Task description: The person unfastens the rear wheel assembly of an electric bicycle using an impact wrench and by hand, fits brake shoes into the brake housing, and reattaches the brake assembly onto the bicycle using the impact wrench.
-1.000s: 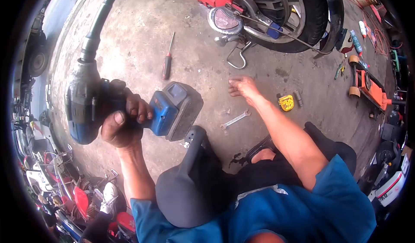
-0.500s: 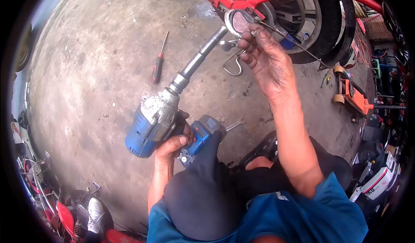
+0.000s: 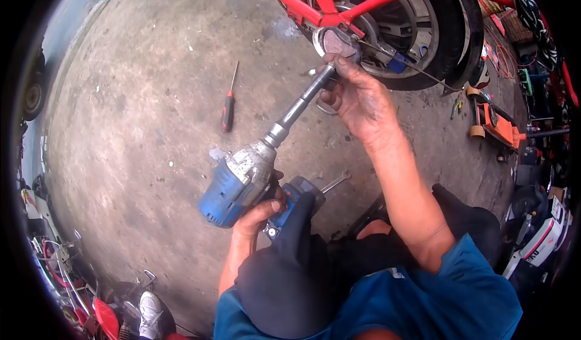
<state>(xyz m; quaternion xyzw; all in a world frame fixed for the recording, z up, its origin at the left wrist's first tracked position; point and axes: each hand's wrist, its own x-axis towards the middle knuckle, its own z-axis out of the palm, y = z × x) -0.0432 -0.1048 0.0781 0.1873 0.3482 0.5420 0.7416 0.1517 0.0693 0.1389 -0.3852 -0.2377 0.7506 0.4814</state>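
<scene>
My left hand (image 3: 259,216) is closed round the handle of a blue and silver cordless impact wrench (image 3: 233,188), low in front of me. From its nose a long socket (image 3: 302,104) points up and to the right. At the socket's tip is my right hand (image 3: 363,104), thumb and fingertips pinched together; whatever small thing they hold is hidden. Just beyond the fingers sits a round metal part with a pinkish face (image 3: 339,44), below a red bike frame (image 3: 363,7).
A screwdriver (image 3: 227,113) lies on the concrete floor (image 3: 145,116). A wrench (image 3: 336,181) lies by the battery. A wheel (image 3: 445,31) stands behind the frame, and an orange floor jack (image 3: 499,125) is at right. Another person's white shoe (image 3: 150,313) shows lower left.
The impact wrench has shifted right, and its socket tip has come up to my right fingertips. My right hand has moved slightly down and left. The view has shifted too.
</scene>
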